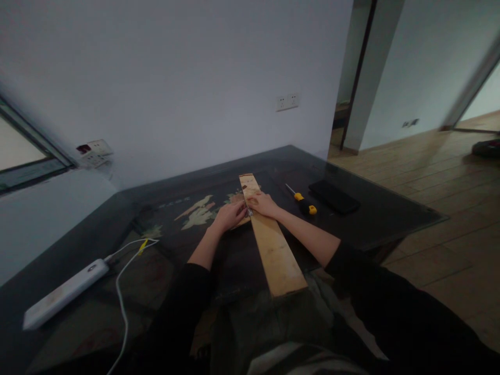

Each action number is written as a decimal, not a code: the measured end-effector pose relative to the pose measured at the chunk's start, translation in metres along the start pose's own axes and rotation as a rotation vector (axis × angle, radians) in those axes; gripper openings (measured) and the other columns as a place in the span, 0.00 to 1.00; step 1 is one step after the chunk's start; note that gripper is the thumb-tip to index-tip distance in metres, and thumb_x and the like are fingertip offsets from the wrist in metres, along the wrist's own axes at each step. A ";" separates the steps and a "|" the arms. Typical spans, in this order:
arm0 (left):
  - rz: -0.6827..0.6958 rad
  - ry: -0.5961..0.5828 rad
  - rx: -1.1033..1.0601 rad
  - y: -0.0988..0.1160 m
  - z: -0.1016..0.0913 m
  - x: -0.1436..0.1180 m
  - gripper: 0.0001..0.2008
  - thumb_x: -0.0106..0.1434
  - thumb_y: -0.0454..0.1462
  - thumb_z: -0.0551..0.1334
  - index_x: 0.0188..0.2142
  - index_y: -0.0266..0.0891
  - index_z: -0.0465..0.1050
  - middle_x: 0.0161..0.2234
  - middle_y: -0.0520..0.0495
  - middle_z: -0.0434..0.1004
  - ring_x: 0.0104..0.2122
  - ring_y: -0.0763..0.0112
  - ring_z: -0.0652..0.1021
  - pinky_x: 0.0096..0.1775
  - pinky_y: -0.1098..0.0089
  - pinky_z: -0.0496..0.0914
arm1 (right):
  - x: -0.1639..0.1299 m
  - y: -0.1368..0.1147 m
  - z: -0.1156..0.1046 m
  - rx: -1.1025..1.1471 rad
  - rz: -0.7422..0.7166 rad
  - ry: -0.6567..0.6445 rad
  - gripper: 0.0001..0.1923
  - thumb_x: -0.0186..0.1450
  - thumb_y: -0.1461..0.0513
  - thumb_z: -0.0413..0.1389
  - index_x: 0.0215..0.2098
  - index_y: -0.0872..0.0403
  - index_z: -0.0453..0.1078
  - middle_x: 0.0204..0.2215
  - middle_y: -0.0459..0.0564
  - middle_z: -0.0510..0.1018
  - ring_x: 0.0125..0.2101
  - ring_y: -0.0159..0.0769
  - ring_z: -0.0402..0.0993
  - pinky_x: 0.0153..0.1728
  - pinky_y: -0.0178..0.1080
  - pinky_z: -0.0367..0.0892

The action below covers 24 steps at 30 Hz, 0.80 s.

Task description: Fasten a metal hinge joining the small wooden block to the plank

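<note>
Both hands pressed flat on the plank, mid-job.

Left hand (pixel 230 214) and right hand (pixel 265 204) spread on plank (pixel 269 237), meeting at something small, unclear; plank across table (pixel 390 208), near end overhanging; screwdriver (pixel 301 201) untouched just right.

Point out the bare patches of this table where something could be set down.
Bare glass lies between the power strip and the left hand, and along the far edge of the table behind the plank. It is crowded right of the right hand: the screwdriver and the black phone lie close together.
</note>
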<state>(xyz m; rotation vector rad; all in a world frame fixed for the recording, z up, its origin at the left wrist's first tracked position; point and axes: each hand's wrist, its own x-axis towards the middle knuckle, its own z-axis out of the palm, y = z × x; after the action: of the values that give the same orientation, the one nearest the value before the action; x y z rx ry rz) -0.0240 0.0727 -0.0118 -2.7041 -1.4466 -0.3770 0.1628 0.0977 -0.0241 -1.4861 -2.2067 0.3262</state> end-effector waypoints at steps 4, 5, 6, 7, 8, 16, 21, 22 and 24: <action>-0.014 -0.040 0.067 0.004 -0.003 0.000 0.12 0.71 0.41 0.51 0.46 0.43 0.70 0.41 0.44 0.81 0.39 0.60 0.80 0.38 0.67 0.66 | 0.002 0.003 0.002 0.002 0.015 0.000 0.20 0.70 0.52 0.53 0.57 0.49 0.73 0.55 0.56 0.73 0.58 0.46 0.65 0.57 0.46 0.58; -0.006 -0.044 0.076 0.005 -0.003 0.000 0.12 0.71 0.41 0.50 0.47 0.43 0.70 0.42 0.43 0.81 0.40 0.60 0.80 0.38 0.67 0.66 | 0.002 0.003 0.003 0.001 0.020 -0.001 0.20 0.70 0.52 0.53 0.57 0.48 0.72 0.56 0.56 0.73 0.58 0.46 0.65 0.57 0.46 0.59; 0.002 -0.044 0.083 0.005 -0.003 0.001 0.13 0.71 0.40 0.50 0.47 0.43 0.70 0.43 0.43 0.81 0.40 0.60 0.80 0.39 0.67 0.66 | 0.003 0.004 0.003 -0.001 0.023 -0.002 0.20 0.70 0.52 0.53 0.57 0.48 0.72 0.56 0.56 0.73 0.58 0.46 0.65 0.56 0.46 0.59; 0.007 -0.042 0.091 0.006 -0.003 0.001 0.13 0.71 0.40 0.50 0.47 0.43 0.70 0.44 0.43 0.81 0.41 0.60 0.80 0.39 0.67 0.66 | 0.003 0.004 0.004 -0.003 0.024 -0.004 0.20 0.70 0.52 0.53 0.57 0.48 0.72 0.56 0.56 0.72 0.58 0.46 0.65 0.56 0.45 0.59; 0.009 -0.039 0.101 0.006 -0.003 0.001 0.13 0.71 0.40 0.50 0.47 0.43 0.70 0.45 0.43 0.81 0.41 0.60 0.80 0.39 0.67 0.66 | 0.003 0.004 0.004 -0.005 0.024 -0.005 0.21 0.70 0.51 0.53 0.57 0.48 0.72 0.56 0.56 0.72 0.58 0.46 0.65 0.56 0.45 0.59; 0.040 0.004 0.168 0.004 0.001 0.003 0.13 0.72 0.40 0.50 0.46 0.42 0.72 0.44 0.42 0.81 0.41 0.59 0.80 0.41 0.66 0.66 | 0.002 0.003 0.003 0.004 0.024 0.001 0.21 0.70 0.50 0.52 0.56 0.48 0.73 0.56 0.56 0.72 0.57 0.45 0.65 0.56 0.46 0.59; 0.021 0.010 0.189 0.004 0.002 0.003 0.15 0.73 0.42 0.49 0.46 0.42 0.72 0.44 0.42 0.81 0.42 0.58 0.80 0.41 0.65 0.66 | 0.000 0.001 0.001 0.002 0.006 -0.008 0.20 0.71 0.52 0.52 0.56 0.50 0.72 0.56 0.57 0.72 0.57 0.45 0.65 0.56 0.46 0.59; 0.011 0.007 0.188 0.004 0.002 0.003 0.15 0.73 0.42 0.48 0.46 0.43 0.72 0.44 0.42 0.81 0.42 0.58 0.80 0.40 0.66 0.66 | 0.000 0.001 0.000 0.002 0.009 -0.008 0.20 0.70 0.52 0.52 0.56 0.50 0.72 0.56 0.57 0.72 0.57 0.46 0.65 0.56 0.46 0.59; -0.015 -0.003 0.180 0.006 0.002 0.002 0.15 0.74 0.42 0.47 0.46 0.43 0.72 0.44 0.42 0.81 0.42 0.58 0.80 0.40 0.66 0.66 | 0.000 0.001 0.000 0.001 0.012 -0.002 0.20 0.70 0.52 0.53 0.56 0.49 0.72 0.56 0.56 0.72 0.57 0.46 0.65 0.56 0.46 0.59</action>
<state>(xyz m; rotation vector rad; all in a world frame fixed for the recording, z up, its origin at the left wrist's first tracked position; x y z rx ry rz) -0.0178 0.0714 -0.0125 -2.5548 -1.4275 -0.2303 0.1635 0.0977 -0.0248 -1.4994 -2.1997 0.3333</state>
